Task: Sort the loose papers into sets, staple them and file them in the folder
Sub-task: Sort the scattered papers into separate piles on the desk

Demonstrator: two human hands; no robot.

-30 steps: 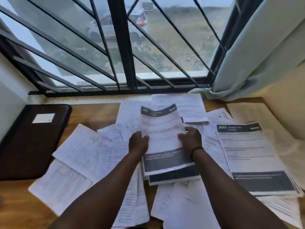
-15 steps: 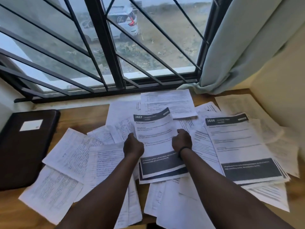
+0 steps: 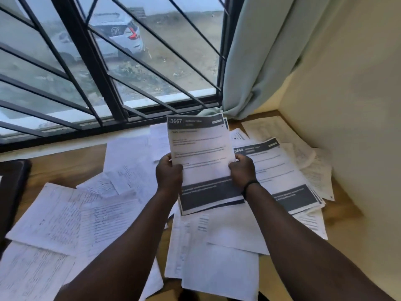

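Left hand (image 3: pixel 169 173) and right hand (image 3: pixel 242 171) each grip a side edge of the 3667 set (image 3: pixel 201 161), fingers curled round the sheets. The set is held up off the wooden surface (image 3: pixel 65 166), tilted toward the window (image 3: pixel 108 61); at least two sheets show at its lower and top right edges, slightly offset.

Step in hand, as judged: squaring this set before stapling. To do it well: loosen the grip a little, tap the bottom edge on a bare patch of surface so the offset sheets drop level, then tap one long side. Check that the headers match before pinching a corner.

The 3644 set (image 3: pixel 280 174) lies flat just right of the hands; keep the two apart. Loose papers (image 3: pixel 71 216) cover most of the surface, overlapping. The dark folder (image 3: pixel 12 187) sits at the far left edge, partly out of view. No stapler visible.

Risk: thin sheets may slide or fan if only one hand holds.
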